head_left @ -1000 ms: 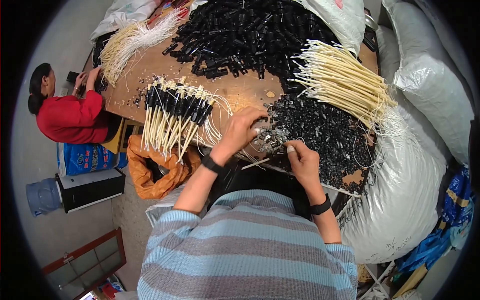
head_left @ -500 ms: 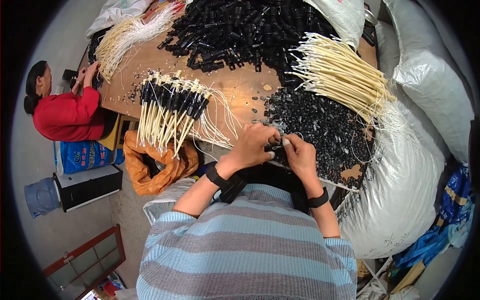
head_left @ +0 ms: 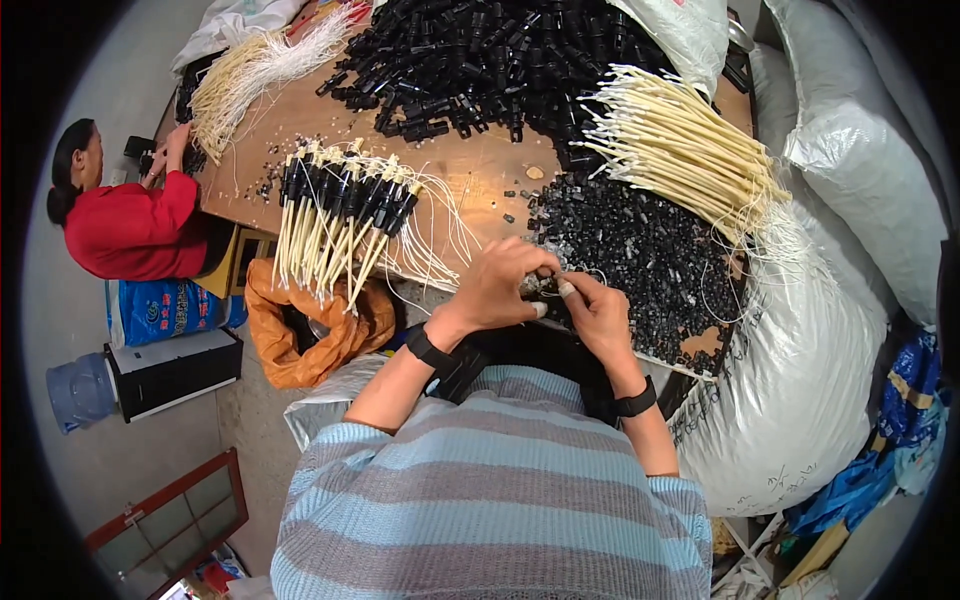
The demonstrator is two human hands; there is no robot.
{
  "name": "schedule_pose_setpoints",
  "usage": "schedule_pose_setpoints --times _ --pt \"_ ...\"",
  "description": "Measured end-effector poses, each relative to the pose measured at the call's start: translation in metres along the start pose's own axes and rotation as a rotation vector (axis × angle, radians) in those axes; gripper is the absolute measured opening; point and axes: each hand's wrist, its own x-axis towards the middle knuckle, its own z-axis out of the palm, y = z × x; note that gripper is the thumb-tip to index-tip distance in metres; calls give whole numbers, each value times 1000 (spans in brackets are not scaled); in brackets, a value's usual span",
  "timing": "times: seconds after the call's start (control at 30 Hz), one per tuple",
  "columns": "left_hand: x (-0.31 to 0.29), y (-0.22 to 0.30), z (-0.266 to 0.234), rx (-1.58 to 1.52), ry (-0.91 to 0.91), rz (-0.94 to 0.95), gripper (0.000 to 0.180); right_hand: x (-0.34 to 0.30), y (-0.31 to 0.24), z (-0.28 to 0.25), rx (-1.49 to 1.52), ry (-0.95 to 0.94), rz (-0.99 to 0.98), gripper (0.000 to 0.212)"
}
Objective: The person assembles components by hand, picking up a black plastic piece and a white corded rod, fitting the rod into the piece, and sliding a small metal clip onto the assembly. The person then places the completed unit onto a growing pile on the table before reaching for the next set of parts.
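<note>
Both hands meet over the table's near edge, at the left side of a heap of small black plastic pieces [head_left: 640, 260]. My left hand [head_left: 497, 287] has its fingers curled, the thumb below the forefinger, around something too small and dark to name. Close against it, my right hand [head_left: 603, 318] pinches thumb and forefinger together. A thin white cord loops beside the right fingertips, but whether it is held I cannot tell. The thumbs look wrapped in pale tape. To the left lies a row of cream sticks with black sockets [head_left: 345, 215], thin white cords trailing from it.
Black sockets form a large pile [head_left: 480, 60] at the back of the brown table [head_left: 480, 170]. A bundle of cream sticks [head_left: 690, 150] lies right, beside a stuffed white sack [head_left: 800, 370]. A person in red [head_left: 135, 225] works at far left. An orange bag [head_left: 265, 345] stands below.
My left hand has shifted slightly, and its thumb and forefinger are a little farther apart. My right fingertips have moved slightly left. The person in red has moved slightly.
</note>
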Motion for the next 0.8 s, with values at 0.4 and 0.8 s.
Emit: schedule_pose_setpoints --times 0.4,0.8 --pt "-9 -22 1 41 109 165 19 -1 -13 -1 90 -83 4 17" --pt "34 -62 -19 313 190 37 43 7 -8 -5 277 89 190 5"
